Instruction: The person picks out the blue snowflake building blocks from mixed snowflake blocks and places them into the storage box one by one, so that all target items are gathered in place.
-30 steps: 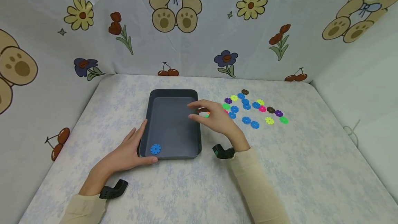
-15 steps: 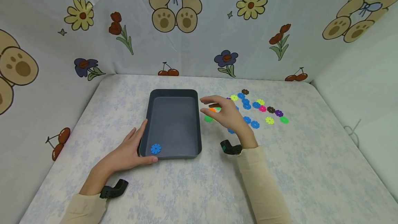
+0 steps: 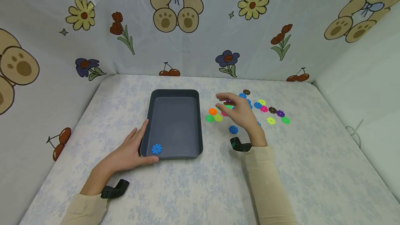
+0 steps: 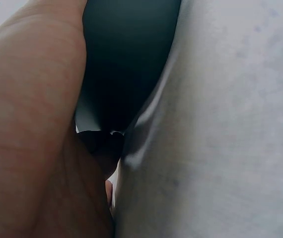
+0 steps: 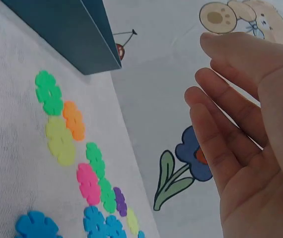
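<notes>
A dark grey rectangular tray (image 3: pixel 175 124) lies on the table, with one blue notched plastic disc (image 3: pixel 157 149) inside its front left corner. My left hand (image 3: pixel 128 152) rests against that corner, fingers straight along the left wall and thumb along the front edge. The left wrist view has the hand (image 4: pixel 27 114) close beside the dark tray wall (image 4: pixel 131 49). Right of the tray, my right hand (image 3: pixel 240 112) hovers over loose discs, fingers and thumb apart, holding nothing. An orange disc (image 3: pixel 213 111), a green disc (image 3: pixel 209 118) and a yellow disc (image 3: pixel 218 117) lie left of it.
A blue disc (image 3: pixel 233 130) lies nearer the front. Several more discs, among them a brown one (image 3: pixel 272 110) and a purple one (image 3: pixel 280 113), spread to the right; the right hand hides some. A patterned cloth (image 3: pixel 200 51) stands behind the table.
My right hand has moved right, from over the tray's right rim to above the discs, uncovering the orange, green and yellow ones. The left hand and tray have stayed put.
</notes>
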The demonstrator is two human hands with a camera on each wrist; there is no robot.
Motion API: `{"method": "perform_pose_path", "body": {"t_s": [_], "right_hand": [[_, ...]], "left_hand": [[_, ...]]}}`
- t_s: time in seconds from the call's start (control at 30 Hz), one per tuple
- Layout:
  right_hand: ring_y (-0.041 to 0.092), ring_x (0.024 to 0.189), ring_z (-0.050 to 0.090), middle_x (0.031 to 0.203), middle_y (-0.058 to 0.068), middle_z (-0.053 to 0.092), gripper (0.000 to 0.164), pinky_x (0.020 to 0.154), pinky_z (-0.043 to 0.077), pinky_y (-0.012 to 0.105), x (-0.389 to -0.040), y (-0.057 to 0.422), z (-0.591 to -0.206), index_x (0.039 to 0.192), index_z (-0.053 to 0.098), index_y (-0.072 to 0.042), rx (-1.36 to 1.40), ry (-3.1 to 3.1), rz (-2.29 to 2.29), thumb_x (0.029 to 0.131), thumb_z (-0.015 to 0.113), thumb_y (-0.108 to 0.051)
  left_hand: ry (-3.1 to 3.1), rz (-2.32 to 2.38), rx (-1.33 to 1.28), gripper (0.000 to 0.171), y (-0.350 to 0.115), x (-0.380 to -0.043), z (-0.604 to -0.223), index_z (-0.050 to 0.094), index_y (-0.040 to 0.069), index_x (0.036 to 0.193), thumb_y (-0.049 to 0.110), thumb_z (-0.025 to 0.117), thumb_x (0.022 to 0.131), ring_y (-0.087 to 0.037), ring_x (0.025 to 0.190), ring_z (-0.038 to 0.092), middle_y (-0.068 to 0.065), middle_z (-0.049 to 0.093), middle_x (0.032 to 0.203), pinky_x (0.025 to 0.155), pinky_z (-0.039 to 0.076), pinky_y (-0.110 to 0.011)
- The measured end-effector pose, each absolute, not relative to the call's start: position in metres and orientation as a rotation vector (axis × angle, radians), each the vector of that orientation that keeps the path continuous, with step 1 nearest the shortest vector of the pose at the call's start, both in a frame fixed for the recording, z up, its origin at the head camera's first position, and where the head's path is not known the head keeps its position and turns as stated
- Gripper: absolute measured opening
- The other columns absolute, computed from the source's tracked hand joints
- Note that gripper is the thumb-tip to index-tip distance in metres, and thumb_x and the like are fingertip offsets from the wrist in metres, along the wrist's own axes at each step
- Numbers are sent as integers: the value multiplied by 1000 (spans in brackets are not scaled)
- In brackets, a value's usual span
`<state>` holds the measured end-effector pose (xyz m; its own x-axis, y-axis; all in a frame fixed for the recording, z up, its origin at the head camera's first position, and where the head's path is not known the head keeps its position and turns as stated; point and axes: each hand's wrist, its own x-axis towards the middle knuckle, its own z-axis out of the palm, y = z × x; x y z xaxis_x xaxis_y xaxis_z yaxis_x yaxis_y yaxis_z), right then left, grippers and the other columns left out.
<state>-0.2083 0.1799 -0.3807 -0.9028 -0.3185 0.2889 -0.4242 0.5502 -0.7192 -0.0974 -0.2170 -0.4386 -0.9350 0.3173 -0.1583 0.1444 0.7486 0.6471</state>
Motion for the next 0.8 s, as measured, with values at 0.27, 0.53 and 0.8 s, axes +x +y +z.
{"method": "perform_pose_path", "body": {"t_s": [0.27, 0.53, 0.8], "right_hand": [[36, 122, 64, 133, 14, 68, 39, 107, 52, 49, -212, 194, -387, 136, 66, -7, 547, -2684, 1286, 99, 72, -19], [36, 128, 60, 136, 14, 66, 41, 110, 49, 52, -217, 207, -399, 137, 65, -6, 450, -2678, 1300, 100, 71, -22], [34, 131, 58, 140, 13, 63, 41, 111, 48, 52, -221, 218, -409, 138, 64, -6, 330, -2717, 1283, 101, 70, -23]], "left_hand": [[2686, 961, 353, 133, -217, -98, -439, -16, 32, 165, 64, 81, 80, -55, 155, -2, -17, 3, 173, 110, 17, -84], [2686, 962, 345, 133, -217, -97, -438, -15, 32, 165, 64, 81, 79, -55, 155, -2, -16, 3, 173, 110, 17, -83], [2682, 969, 345, 133, -216, -97, -438, -15, 32, 165, 64, 82, 80, -55, 154, -2, -16, 3, 173, 110, 17, -83]]}}
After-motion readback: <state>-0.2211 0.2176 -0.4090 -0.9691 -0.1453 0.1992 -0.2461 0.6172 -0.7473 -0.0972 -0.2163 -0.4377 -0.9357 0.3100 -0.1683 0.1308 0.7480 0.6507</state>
